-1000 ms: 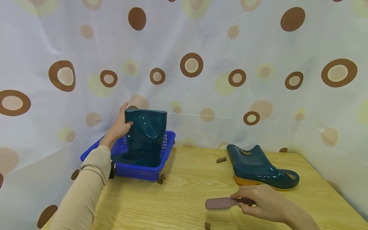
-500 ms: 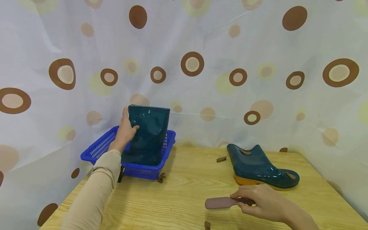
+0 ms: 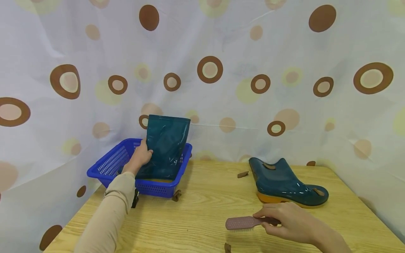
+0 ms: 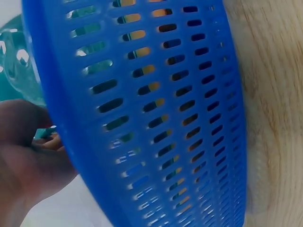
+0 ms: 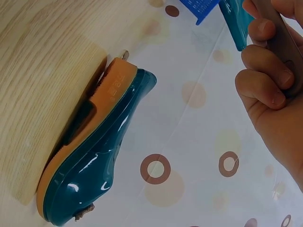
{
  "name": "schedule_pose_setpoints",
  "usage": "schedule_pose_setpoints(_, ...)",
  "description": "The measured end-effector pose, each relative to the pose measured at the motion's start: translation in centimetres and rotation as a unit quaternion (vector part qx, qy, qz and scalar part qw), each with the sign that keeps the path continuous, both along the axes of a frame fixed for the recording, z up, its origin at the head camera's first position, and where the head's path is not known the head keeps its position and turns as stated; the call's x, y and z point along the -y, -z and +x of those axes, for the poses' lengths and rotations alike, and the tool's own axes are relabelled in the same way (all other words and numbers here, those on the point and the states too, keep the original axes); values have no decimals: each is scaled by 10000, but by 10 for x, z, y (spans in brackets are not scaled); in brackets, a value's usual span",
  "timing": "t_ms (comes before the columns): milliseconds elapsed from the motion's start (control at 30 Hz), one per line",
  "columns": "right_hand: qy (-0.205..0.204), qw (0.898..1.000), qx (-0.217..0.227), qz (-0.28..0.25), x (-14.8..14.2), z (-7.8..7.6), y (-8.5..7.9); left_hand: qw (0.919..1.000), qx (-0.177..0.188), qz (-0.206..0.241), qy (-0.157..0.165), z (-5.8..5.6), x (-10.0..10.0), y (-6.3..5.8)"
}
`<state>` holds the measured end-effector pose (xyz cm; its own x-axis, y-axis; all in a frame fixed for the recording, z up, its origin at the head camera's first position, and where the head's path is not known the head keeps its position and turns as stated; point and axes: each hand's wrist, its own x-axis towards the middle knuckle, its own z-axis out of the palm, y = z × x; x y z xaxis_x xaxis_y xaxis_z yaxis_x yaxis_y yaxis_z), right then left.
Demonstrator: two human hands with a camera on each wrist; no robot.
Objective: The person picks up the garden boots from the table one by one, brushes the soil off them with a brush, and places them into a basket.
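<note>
A teal rain boot (image 3: 167,144) stands sole-down in the blue plastic basket (image 3: 156,190), its shaft rising above the rim. My left hand (image 3: 141,154) holds the boot by the side of the shaft, thumb in front and fingers behind. In the left wrist view the basket's slotted wall (image 4: 156,109) hides most of the boot, and the orange sole shows through the slots. Over the table's front part, my right hand (image 3: 289,223) grips a mauve hairbrush (image 3: 242,223) by its handle, bristles facing down. Its handle (image 5: 284,47) fills the curled fingers in the right wrist view.
A second teal boot (image 3: 278,182) with an orange sole lies on its side at the right, brown scraps (image 3: 270,167) on it. More brown scraps lie on the wooden table (image 3: 202,203). A spotted curtain (image 3: 221,98) hangs behind.
My left hand has moved down and right along the boot's shaft. The boot has shifted slightly right in the basket, and its orange sole now shows. My right hand and the hairbrush stay put.
</note>
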<state>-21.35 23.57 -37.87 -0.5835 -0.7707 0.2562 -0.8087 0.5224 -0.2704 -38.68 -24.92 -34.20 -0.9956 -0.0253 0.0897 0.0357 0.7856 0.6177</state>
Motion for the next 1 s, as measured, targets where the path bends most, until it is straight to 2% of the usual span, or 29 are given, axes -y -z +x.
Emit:
schedule_pose_setpoints(200, -17, 10000, 25, 4, 0, -1, 0, 9995, -277, -158, -88, 3, 3, -6)
schedule_pose_setpoints(567, 36, 9999, 106, 40, -2, -2, 1, 9972, -425, -560, 246, 8, 7, -11)
schedule_pose_setpoints(733, 108, 9997, 215, 91, -3, -1, 0, 9965, -405, -680, 272, 9, 7, -15)
schedule_pose_setpoints(833, 104, 9995, 269, 89, -2, -1, 0, 9973, -264, -613, 320, 7, 12, -11)
schedule_pose_setpoints(1000, 0, 9996, 284, 62, -2, -2, 1, 9981, -149, -268, 539, 4, 25, 3)
